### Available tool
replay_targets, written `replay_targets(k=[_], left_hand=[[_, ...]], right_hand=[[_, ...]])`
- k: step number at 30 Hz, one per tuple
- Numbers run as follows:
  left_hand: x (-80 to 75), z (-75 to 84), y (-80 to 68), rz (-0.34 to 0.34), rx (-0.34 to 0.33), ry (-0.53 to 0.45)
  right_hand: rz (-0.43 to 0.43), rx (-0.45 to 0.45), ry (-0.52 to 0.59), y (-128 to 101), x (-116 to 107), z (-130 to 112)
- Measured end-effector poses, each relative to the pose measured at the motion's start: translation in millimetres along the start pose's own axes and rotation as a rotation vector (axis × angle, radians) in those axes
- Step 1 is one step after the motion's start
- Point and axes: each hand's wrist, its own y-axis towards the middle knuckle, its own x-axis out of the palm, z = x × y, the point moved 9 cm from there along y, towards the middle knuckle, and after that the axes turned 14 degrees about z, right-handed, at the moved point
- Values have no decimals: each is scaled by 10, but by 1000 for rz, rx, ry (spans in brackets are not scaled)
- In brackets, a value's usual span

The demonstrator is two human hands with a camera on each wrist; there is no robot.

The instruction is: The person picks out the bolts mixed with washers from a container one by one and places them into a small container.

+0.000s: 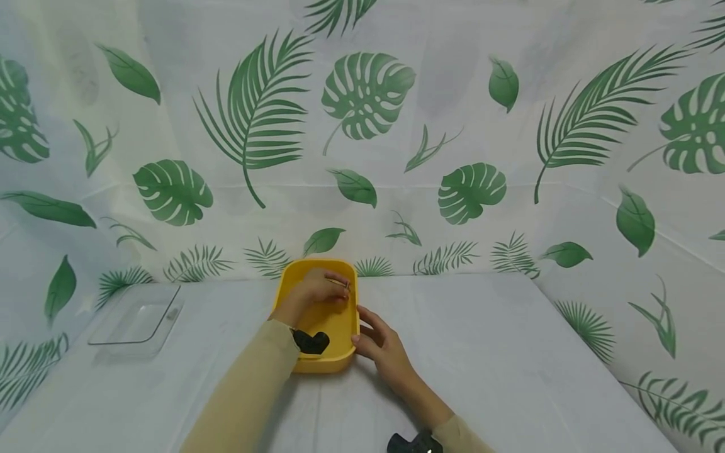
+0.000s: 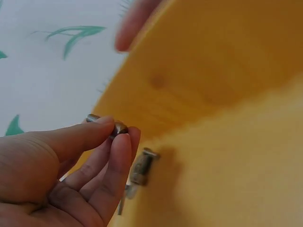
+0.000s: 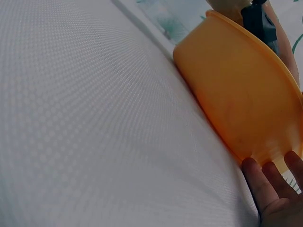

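Note:
A yellow plastic bin stands on the white-covered table. My left hand reaches inside it at the far right and pinches a small metal bolt between thumb and fingertips; its threaded end shows in the left wrist view. Below those fingers, a few small metal hardware pieces lie against the bin's wall, slightly blurred. Outside the bin, my right hand rests its fingertips on the right side wall. In the right wrist view those fingers touch the outer surface, extended rather than curled round it.
A clear plastic container sits at the table's left side. Behind the table hangs a white cloth printed with green leaves. Black straps with wrist cameras are on both wrists, the left one over the bin.

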Motion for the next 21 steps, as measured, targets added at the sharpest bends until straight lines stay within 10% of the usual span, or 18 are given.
replay_targets(k=[21], left_hand=[[-543,35,-290,-76,8,-88]], right_hand=[[25,23,12,17,-13,-6]])
